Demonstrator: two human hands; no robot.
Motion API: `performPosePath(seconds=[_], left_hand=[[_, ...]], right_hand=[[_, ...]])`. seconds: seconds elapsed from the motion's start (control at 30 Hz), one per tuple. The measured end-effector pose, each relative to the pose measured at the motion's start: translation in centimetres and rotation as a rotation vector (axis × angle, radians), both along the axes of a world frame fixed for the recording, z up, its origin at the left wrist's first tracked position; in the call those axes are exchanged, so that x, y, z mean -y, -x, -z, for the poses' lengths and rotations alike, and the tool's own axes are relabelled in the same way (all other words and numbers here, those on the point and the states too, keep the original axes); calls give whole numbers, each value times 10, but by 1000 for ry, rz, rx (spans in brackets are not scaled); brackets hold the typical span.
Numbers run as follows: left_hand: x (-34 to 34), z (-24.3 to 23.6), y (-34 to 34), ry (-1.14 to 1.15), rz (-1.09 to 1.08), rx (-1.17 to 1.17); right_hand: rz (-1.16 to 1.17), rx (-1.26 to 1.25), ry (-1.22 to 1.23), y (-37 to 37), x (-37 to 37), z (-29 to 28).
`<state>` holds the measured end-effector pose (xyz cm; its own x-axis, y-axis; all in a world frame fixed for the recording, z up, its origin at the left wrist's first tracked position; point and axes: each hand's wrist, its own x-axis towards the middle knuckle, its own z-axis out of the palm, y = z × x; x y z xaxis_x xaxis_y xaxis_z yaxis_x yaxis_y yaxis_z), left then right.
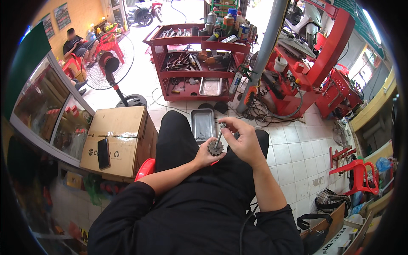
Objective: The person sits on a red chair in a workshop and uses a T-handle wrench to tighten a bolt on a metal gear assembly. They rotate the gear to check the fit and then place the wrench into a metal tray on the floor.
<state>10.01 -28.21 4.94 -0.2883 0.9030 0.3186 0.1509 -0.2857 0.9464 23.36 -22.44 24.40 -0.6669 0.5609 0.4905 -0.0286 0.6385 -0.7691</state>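
My left hand [203, 157] is closed around a small dark toothed metal gear [215, 148], held above my lap. Between the thumb and fingers of my right hand [244, 142] is a slim metal rod [219, 137] with a thicker round upper end. The rod stands slightly tilted, its lower end at the middle of the gear. Whether it passes into the gear or only touches it I cannot tell. Beyond my hands, a grey metal tray [203, 124] lies on the floor between my knees.
A red tool cart [199, 40] with tools, cans and bottles stands ahead. On the left, a cardboard box [114, 123] bears a phone [103, 153], near a fan [111, 64] and a seated person [76, 44]. A grey pole [265, 53], red lift [327, 55] and red stool [361, 174] are on the right.
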Motion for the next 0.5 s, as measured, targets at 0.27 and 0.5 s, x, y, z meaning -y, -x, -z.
performPosePath(seconds=[0.27, 0.5], left_hand=[[1, -4, 0, -13, 18, 15], [2, -4, 0, 16, 17, 35]], right_hand=[[15, 18, -22, -1, 2, -6], [31, 60, 23, -2, 2, -4]])
